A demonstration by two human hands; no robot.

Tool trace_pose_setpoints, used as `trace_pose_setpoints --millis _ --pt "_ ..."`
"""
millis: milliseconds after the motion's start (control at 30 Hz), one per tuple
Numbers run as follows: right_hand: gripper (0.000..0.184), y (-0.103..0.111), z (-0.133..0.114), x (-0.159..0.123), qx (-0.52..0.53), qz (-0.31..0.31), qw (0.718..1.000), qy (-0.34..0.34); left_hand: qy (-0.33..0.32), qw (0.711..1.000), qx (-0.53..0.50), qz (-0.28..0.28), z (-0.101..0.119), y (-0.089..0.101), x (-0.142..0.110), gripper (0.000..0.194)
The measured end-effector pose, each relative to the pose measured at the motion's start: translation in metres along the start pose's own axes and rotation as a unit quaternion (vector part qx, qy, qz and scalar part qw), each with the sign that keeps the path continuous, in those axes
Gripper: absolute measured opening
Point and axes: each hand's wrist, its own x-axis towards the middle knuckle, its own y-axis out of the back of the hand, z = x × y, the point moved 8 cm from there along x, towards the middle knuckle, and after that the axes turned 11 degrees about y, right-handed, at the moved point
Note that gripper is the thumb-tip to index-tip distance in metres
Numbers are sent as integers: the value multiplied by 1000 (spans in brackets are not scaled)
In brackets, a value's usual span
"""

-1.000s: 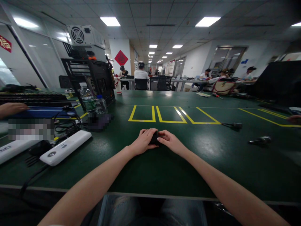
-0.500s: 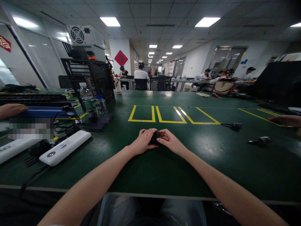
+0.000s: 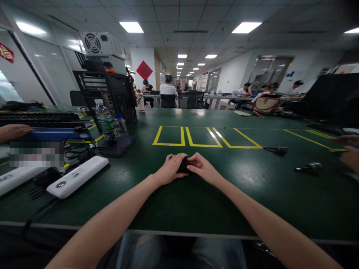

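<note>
Handling looks unfinished: the left hand (image 3: 168, 169) grips a small black object (image 3: 183, 164), the right hand (image 3: 202, 167) curls at its side, pinch unclear.

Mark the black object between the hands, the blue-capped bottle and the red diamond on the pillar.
Black object (image 3: 183, 164): head view, its uncovered part.
Blue-capped bottle (image 3: 121, 127): head view, its clear body.
Red diamond (image 3: 144, 70): head view, its middle.

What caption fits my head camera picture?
Bare left hand holding a small black object, bare right hand at its edge, over a glossy dark green tabletop.
</note>
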Motion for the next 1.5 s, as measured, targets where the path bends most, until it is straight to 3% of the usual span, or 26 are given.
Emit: trace_pose_setpoints --millis 200,367,533,800,933,1133,1300,1500 --pt "27 -1 4 -4 -22 -20 999 -39 -2 1000 -6 -4 2 1 -1 55" --pt "30 -4 1 -5 -4 -28 999 -19 -1 1000 -5 -4 2 3 -2 55" --pt "19 -1 -2 -2 -9 -11 1000 -11 2 1000 -2 -4 2 3 -2 56" --pt "26 -1 6 -3 -6 -14 999 -44 -1 1000 -6 -6 4 3 -2 55" --pt "31 -3 3 -4 8 -22 999 -22 0 1000 -4 -2 4 3 -2 54" --pt "21 -2 -1 -3 20 -2 1000 -6 0 1000 -2 -1 3 2 -1 56" --pt "26 -1 -2 -2 1 1 1000 -28 4 1000 -6 -7 3 2 -1 56" --pt "29 -5 -5 -6 8 -35 999 -36 6 1000 -6 -6 3 3 -1 57"
